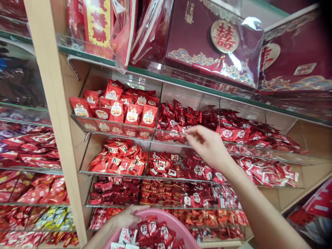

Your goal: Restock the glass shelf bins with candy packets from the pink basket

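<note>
Head view: what's happening?
"Right hand point(209, 147) has its fingers bunched at red sweet packets point(176, 119) in a glass shelf bin point(169, 138) (gripping one? I can't tell)."
And the left hand point(128, 217)?
"Clamped on the rim of a pink plastic basket point(168, 216), with more red packets point(153, 230) inside."

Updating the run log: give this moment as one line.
left hand: on rim of pink basket | right hand: at red wrapped packets | basket holds red packets
</note>
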A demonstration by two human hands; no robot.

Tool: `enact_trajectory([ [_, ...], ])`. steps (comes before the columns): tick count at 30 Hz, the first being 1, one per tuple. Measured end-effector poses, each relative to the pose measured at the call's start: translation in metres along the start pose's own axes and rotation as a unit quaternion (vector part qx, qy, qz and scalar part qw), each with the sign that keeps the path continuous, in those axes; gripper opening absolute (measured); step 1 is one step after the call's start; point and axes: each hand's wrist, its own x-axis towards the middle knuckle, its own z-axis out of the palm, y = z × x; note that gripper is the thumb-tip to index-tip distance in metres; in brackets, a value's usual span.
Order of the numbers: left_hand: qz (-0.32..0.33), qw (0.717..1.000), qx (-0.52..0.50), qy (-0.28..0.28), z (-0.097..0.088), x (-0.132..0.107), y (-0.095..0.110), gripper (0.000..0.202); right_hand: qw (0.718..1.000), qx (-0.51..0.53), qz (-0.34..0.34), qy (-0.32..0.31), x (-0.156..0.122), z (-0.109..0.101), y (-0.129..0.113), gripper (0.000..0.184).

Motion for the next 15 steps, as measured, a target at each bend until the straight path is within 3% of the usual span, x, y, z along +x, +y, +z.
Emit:
enact_trajectory([
  [3, -0.006, 1.0, -0.012, 0.007, 0.0, 0.001, 0.001, 0.07, 0.998, -0.031, -0.055, -0.02, 0.042, -0.008, 0.017, 0.025],
  [6, 0.001, 1.0, -0.01, 0.004, -0.001, 0.002, -0.001, 0.068, 0.99, -0.032, -0.06, -0.121, 0.066, -0.005, 0.033, 0.031],
  [9, 0.001, 1.0, 0.0, 0.001, -0.002, 0.003, -0.004, 0.071, 0.977, -0.006, -0.089, -0.193, 0.075, 0.0, 0.043, 0.025],
  [12, 0.004, 1.0, 0.015, 0.004, -0.002, 0.002, -0.004, 0.071, 0.973, 0.026, -0.108, -0.201, 0.075, 0.001, 0.046, 0.019],
  [15, 0.014, 0.999, 0.029, 0.014, 0.001, 0.0, 0.002, 0.068, 0.979, 0.049, -0.084, -0.177, 0.072, -0.004, 0.046, 0.017],
])
